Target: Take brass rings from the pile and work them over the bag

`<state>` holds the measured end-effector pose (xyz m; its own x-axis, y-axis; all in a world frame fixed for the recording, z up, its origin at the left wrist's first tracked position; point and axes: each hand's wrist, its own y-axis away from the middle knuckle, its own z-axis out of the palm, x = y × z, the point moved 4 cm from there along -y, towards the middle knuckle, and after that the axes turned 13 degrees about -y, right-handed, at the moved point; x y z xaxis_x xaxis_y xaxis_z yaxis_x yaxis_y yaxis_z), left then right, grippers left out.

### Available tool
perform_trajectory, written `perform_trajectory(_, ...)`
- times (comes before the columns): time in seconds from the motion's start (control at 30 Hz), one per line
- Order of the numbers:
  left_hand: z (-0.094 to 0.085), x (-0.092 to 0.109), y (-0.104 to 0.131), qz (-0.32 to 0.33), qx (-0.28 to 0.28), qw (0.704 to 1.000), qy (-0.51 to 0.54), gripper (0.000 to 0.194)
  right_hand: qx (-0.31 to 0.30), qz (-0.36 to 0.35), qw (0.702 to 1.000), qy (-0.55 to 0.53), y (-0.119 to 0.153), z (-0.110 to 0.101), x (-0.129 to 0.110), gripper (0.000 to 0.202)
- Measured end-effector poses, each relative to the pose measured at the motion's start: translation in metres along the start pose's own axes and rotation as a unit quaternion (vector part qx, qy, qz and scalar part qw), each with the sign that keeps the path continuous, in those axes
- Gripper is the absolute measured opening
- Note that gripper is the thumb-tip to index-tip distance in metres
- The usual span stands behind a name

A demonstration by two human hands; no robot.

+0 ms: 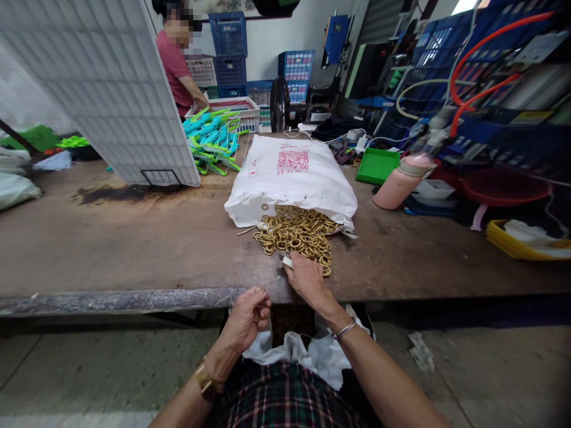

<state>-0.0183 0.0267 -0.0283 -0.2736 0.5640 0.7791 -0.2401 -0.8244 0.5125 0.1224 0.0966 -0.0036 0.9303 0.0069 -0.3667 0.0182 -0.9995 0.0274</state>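
Observation:
A heap of brass-coloured metal rings (297,235) spills from the mouth of a white woven sack (263,172) with red print, lying on the table. At the near edge of the heap is my right hand (307,276), closed on a small white tool with a dark tip (286,261) that looks like a knife. Its fingers also touch the nearest rings. My left hand (250,312) is held in front of the table edge, fingers curled in. Whatever lies in those fingers, if anything, is hidden. Below, an open white bag (294,351) sits at my lap, its contents dark.
A white ribbed panel (120,89) stands on the brown table (134,244) at left. Behind the sack lie blue and green plastic pieces (214,137). A pink bottle (401,181), green tray (378,165) and yellow tray (526,246) are at right. A co-worker (176,65) stands behind.

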Motion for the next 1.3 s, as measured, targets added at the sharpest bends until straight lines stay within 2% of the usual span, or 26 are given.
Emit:
perform_trajectory(0.17,-0.002,0.001,0.000,0.010,-0.002,1.000,-0.011,0.032,-0.001,0.005,1.000,0.008,0.000,-0.001,-0.005,0.022)
perform_trajectory(0.37,-0.004,0.013,-0.005,0.049,0.034,0.996,-0.067,0.034,0.006,-0.002,1.000,-0.003,0.003,-0.001,-0.006,0.023)
perform_trajectory(0.57,-0.002,0.025,-0.016,0.094,0.062,0.974,-0.198,0.038,0.002,-0.109,0.984,-0.144,0.007,0.004,-0.015,0.012)
perform_trajectory(0.73,0.000,0.025,-0.021,0.123,0.043,0.962,-0.241,0.030,-0.007,-0.136,0.944,-0.300,0.017,0.002,-0.027,0.017)
perform_trajectory(0.87,-0.001,0.023,-0.020,0.150,0.050,0.952,-0.260,0.028,-0.027,-0.102,0.903,-0.416,0.019,0.007,-0.028,0.017)
perform_trajectory(1.0,0.001,0.030,-0.012,0.210,0.089,0.928,-0.296,0.024,-0.027,-0.044,0.884,-0.464,0.016,0.009,-0.023,0.017)
perform_trajectory(1.1,0.003,0.037,-0.005,0.262,0.117,0.901,-0.324,0.019,-0.106,0.013,0.856,-0.505,0.017,0.013,-0.022,0.027)
perform_trajectory(1.2,0.004,0.039,-0.002,0.288,0.137,0.882,-0.346,0.017,-0.182,0.068,0.802,-0.565,0.021,0.020,-0.022,0.034)
perform_trajectory(1.3,0.005,0.037,-0.003,0.283,0.116,0.891,-0.336,0.018,-0.204,0.106,0.753,-0.616,0.023,0.026,-0.021,0.031)
